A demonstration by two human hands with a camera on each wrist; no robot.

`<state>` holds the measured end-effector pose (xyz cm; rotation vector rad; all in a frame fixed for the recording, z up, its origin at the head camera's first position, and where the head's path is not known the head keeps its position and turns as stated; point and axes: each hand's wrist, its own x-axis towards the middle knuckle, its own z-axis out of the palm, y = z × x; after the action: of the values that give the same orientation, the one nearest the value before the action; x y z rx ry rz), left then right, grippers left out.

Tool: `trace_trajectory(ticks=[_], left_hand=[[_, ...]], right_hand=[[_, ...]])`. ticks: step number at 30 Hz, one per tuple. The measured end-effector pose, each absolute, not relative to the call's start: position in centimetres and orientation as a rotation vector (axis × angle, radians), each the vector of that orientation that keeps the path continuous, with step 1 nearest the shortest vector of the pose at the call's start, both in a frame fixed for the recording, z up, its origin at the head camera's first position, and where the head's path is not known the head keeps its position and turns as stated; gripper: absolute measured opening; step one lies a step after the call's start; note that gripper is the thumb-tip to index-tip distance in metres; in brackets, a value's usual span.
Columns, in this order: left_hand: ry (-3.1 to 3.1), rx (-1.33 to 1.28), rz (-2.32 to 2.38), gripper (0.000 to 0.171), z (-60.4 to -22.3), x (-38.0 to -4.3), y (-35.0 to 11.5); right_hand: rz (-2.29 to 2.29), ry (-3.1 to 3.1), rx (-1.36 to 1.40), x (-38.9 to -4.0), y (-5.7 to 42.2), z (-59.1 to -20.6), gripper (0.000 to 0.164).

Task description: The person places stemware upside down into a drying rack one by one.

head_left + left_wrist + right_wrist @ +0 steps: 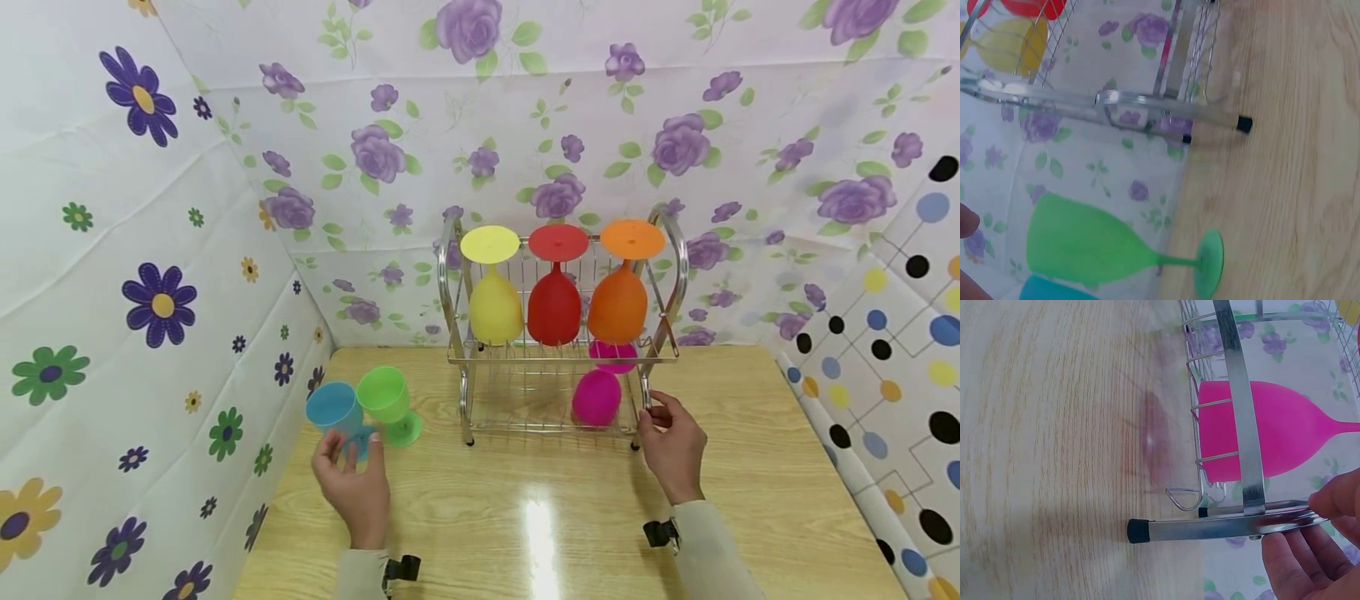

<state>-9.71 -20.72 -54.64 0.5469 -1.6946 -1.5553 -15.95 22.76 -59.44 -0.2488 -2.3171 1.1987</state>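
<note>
My left hand (356, 497) is at the blue goblet (333, 407), its fingers spread and apart from thumb, overlapping the lower bowl and foot in the head view. Just right of it stands a green goblet (383, 395), upright. With my right hand (675, 450) I grip the right front leg of a metal dish rack (1244, 419), thumb on one side and fingers on the other. Yellow (496, 308), red (554, 308) and orange (618, 302) goblets hang upside down in its upper tier. A magenta goblet (597, 398) is upside down at the lower tier's right end.
The rack stands on a wood-grain table (480, 508) close to the flowered back cloth (420, 158). Another patterned cloth (161, 367) borders the left side, near the blue goblet. A dotted cloth (892, 333) borders the right side.
</note>
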Motion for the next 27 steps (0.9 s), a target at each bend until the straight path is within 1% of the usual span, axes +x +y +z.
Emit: trace_trajectory(ticks=[5,9,20,27], left_hand=[[-1.613,0.678,-1.528,0.071,-55.4,-10.1,-23.1],[-1.576,0.706,-1.556,0.079,-56.1,-10.5,-24.8],[-1.688,0.617,-1.629,0.093,-58.7,-11.7,-27.6],[-1.762,0.557,-1.645,0.098,-60.1,-12.7,-28.4]], right_hand=[[1.199,-2.326,-0.250,-16.0,22.8,-59.1,0.039],[1.206,-2.335,-0.259,-16.0,22.8,-59.2,0.039],[1.225,-2.341,-0.253,-15.9,22.8,-59.2,0.037],[1.216,-2.353,-0.259,-15.9,22.9,-59.2,0.037]])
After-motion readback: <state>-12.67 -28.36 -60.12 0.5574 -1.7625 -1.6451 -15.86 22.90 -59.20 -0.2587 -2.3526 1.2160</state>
